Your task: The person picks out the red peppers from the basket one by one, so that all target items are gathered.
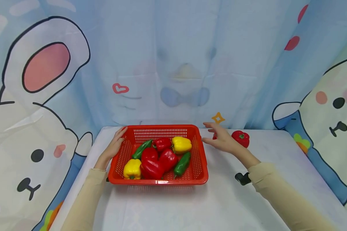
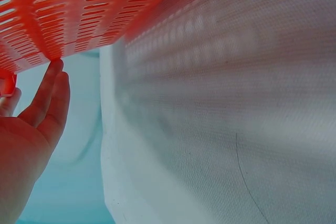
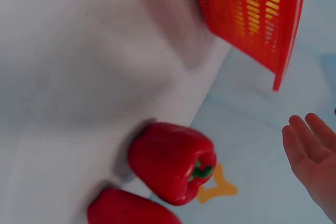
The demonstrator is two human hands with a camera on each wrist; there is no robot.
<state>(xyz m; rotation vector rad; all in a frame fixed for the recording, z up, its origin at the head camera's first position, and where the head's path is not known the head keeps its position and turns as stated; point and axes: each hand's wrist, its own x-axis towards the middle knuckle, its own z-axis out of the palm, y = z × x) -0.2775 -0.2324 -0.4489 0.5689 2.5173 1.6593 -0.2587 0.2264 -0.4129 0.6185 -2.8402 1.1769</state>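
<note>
A red plastic basket holds red and yellow bell peppers and green chili peppers. At its left rim is my left hand. In the left wrist view, that hand's straight fingers touch the basket's slotted outer wall. My right hand hovers just off the basket's right side, fingers spread and holding nothing. Two red bell peppers lie on the table near it: one beyond the wrist, the other mostly hidden behind the hand in the head view.
A white cloth covers the table. A blue curtain with cartoon animals hangs right behind the table's far edge and down both sides. A black wrist-camera mount shows at the right sleeve.
</note>
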